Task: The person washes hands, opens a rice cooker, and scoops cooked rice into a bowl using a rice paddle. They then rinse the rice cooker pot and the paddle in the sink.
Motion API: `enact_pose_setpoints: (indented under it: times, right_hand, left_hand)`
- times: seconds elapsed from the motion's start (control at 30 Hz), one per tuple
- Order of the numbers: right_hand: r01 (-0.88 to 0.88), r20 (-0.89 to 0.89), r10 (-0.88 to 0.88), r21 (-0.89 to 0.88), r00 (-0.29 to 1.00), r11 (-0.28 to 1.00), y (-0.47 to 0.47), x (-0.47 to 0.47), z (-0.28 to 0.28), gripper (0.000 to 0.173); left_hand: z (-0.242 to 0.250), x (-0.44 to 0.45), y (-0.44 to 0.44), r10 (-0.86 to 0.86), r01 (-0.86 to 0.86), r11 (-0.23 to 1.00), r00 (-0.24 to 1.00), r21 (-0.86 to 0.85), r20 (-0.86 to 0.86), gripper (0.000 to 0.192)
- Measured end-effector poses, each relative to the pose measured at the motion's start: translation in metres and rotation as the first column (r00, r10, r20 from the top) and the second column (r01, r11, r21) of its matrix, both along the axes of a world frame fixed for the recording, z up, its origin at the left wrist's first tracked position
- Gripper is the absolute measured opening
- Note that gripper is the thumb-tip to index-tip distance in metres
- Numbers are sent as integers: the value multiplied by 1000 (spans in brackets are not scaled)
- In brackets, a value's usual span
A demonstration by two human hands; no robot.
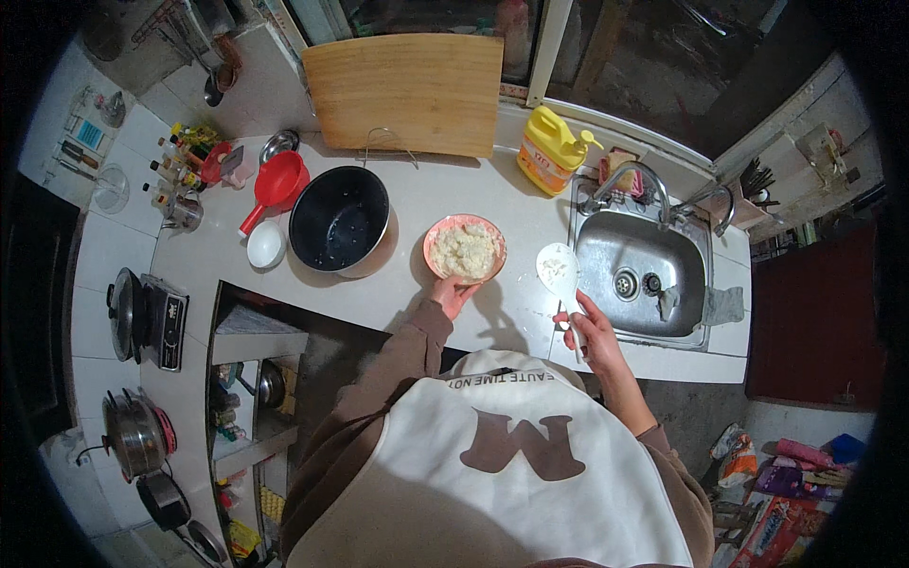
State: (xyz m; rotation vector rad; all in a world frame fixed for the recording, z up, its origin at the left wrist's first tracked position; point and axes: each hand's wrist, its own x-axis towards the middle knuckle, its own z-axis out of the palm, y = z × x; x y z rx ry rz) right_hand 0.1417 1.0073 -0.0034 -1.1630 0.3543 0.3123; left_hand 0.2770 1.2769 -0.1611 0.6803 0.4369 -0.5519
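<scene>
A red-rimmed bowl (429, 257) heaped with cooked rice (465, 250) is at the middle of the white counter. My left hand (453, 295) grips its near rim. In my right hand (591, 330) is a white plastic rice paddle (557, 268), held by its handle near the left edge of the sink, with some rice stuck on its blade. To the left of the bowl stands a deep dark-lined pot (339, 220) with a few grains inside. A small white bowl (266, 245) and a red plastic strainer (280, 181) are left of the pot.
A steel sink (639, 273) with a faucet (664, 188) lies to the right. Behind stand a yellow pump bottle (550, 153) and a large wooden board (405, 92) beside a wire rack. Bottles (174, 167), an electronic scale or burner (167, 323) and a lidded pot (135, 433) occupy the left.
</scene>
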Motion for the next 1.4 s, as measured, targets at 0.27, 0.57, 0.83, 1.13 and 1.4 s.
enact_pose_setpoints:
  times: [0.27, 0.57, 0.83, 1.13, 1.4]
  right_hand:
    - [113, 5, -113, -29, 994, 993, 14, -7, 10, 55]
    - [78, -28, -79, -17, 997, 997, 52, 13, 8, 56]
    - [-327, 115, 337, -101, 934, 940, 131, 94, 7, 68]
    - [-468, 244, 554, -333, 796, 819, 243, 149, 5, 67]
    - [-22, 210, 700, -951, 683, 307, 221, 123, 45, 60]
  left_hand:
    - [-22, 91, 5, 232, -227, 960, 973, 161, -15, 62]
    - [0, 59, 86, -7, 6, 1000, 998, 28, 57, 69]
    - [73, 30, 191, 221, -262, 957, 937, -123, -271, 103]
    - [51, 31, 224, 173, -175, 985, 963, 12, -204, 42]
    - [147, -64, 207, -234, 264, 908, 964, 324, -131, 37]
